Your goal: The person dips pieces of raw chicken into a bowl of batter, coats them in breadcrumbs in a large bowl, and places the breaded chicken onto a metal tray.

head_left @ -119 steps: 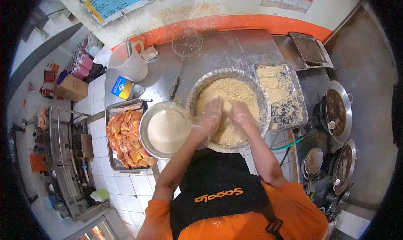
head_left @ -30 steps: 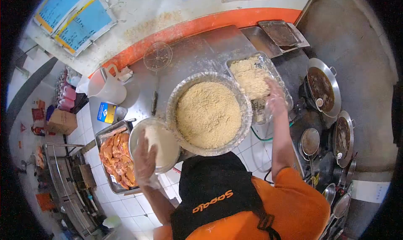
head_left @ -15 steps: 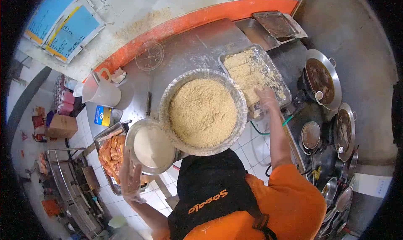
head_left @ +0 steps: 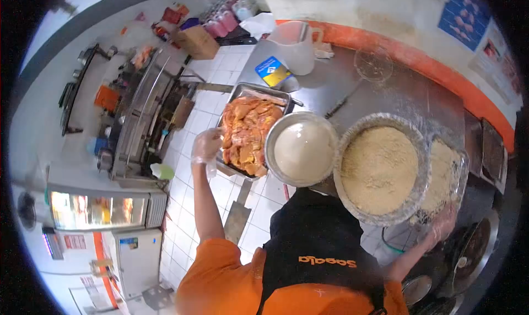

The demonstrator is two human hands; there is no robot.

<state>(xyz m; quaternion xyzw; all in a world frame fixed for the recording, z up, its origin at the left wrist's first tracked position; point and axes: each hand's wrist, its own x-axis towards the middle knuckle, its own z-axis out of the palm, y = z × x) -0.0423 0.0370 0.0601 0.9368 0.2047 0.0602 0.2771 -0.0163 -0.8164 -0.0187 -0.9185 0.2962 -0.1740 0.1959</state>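
My left hand point(head_left: 207, 146), in a clear glove, is at the left edge of the metal tray of raw marinated meat point(head_left: 248, 130); its fingers are curled near the rim, and what they hold, if anything, is too small to tell. My right hand point(head_left: 442, 223), also gloved, is at the near edge of the tray of breading crumbs point(head_left: 441, 174), its fingers blurred. Between the hands stand a metal bowl of pale batter point(head_left: 302, 150) and a wide bowl of crumbs point(head_left: 380, 169), side by side.
Behind the meat stand a plastic jug point(head_left: 295, 48) and a blue and yellow packet point(head_left: 272, 71). A wire skimmer point(head_left: 373, 65) lies on the steel table point(head_left: 421, 97). Pans of dark oil point(head_left: 474, 251) are at the right. A display fridge point(head_left: 99, 208) stands at the left.
The view has turned left, so the bowls appear farther right. My left hand has gone from beside the batter bowl to the meat tray's left edge. My right hand remains by the crumb tray.
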